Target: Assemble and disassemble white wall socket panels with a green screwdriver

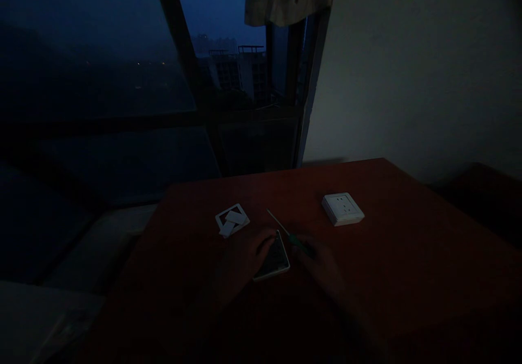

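Observation:
A square panel [275, 259] with a white rim and dark inside lies on the table in front of me, like the back of a wall switch or socket. Over its left part my left hand [247, 252] is curled, thumb and fingertips drawn together; what they pinch, if anything, is too dark to make out. My right hand [322, 266], at the panel's right, is closed around the green handle of a screwdriver [281, 225]. Its thin metal shaft points up and left, past the panel's far corner, and its tip touches nothing visible on the panel.
On the reddish-brown table [391, 250], a white wall socket [343, 209] lies at the right, apparently stacked on another piece. A white square frame [241, 210] with small white plates [235, 218] on it lies at the left. Windows and a wall [408, 70] stand behind; the room is dim.

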A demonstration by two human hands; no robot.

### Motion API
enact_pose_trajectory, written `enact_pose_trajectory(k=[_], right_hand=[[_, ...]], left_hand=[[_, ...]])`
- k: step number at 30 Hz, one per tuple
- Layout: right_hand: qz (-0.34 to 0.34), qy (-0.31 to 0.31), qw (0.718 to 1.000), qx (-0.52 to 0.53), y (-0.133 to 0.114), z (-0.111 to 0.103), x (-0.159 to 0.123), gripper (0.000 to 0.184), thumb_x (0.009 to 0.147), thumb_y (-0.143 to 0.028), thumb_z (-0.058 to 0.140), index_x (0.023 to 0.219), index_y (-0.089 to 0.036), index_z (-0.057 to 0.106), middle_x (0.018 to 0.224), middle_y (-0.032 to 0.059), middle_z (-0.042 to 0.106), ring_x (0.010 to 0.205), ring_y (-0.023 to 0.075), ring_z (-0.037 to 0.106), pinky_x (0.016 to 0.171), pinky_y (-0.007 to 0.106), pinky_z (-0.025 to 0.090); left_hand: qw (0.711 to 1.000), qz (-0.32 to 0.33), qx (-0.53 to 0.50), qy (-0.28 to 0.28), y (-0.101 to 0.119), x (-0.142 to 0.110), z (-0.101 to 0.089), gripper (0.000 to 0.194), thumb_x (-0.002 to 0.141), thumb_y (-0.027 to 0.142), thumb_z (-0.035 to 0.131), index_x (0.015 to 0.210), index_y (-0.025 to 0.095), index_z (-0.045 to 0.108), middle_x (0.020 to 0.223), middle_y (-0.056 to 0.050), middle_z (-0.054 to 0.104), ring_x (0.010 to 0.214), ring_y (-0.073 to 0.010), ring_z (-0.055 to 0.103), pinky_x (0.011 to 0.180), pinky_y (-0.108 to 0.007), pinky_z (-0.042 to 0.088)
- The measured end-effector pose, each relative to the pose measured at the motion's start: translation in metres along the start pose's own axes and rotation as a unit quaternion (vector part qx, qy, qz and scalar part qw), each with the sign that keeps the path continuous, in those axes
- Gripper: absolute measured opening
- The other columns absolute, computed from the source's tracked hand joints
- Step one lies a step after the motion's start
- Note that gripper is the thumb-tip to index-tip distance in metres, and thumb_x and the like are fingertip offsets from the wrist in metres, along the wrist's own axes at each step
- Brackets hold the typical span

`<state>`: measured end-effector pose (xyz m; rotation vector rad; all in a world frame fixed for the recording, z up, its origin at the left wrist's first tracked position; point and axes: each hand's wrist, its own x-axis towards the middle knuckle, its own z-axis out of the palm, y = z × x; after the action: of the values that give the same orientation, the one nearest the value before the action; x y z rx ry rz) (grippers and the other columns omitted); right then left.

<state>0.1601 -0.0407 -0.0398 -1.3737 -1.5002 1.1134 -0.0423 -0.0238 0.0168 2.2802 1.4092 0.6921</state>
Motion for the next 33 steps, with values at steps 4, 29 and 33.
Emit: enact_pose_trajectory(k=[4,29,33], right_hand=[[-0.001,-0.005,1.0,0.0,0.002,0.0,0.0,0.028,0.08,-0.034,0.057,0.103,-0.021,0.067,0.102,0.0053,0.071,0.093,0.0236,0.065,0.084,0.035,0.048],[-0.015,0.001,1.0,-0.006,0.004,0.001,0.001,0.027,0.08,-0.033,0.056,0.102,-0.021,0.067,0.101,0.0062,0.071,0.092,0.0241,0.065,0.084,0.037,0.05],[-0.019,0.002,1.0,-0.008,0.002,0.001,0.0,0.026,0.08,-0.031,0.056,0.103,-0.022,0.066,0.101,0.0058,0.071,0.093,0.0235,0.065,0.085,0.036,0.049]], left_hand=[[1.0,0.013,0.007,-0.018,0.0,0.003,0.001,0.015,0.09,0.02,0.051,0.096,0.024,0.065,0.102,-0.001,0.069,0.096,-0.0186,0.063,0.083,-0.029,0.047],[0.99,0.06,0.1,-0.086,0.011,0.009,0.007,0.01,0.089,0.019,0.057,0.09,0.022,0.066,0.091,0.0,0.062,0.085,-0.0162,0.058,0.073,-0.026,0.042],[0.989,0.064,0.098,-0.094,0.009,0.009,0.01,0.009,0.089,0.02,0.059,0.092,0.022,0.067,0.094,-0.001,0.061,0.086,-0.0165,0.058,0.073,-0.026,0.044]])
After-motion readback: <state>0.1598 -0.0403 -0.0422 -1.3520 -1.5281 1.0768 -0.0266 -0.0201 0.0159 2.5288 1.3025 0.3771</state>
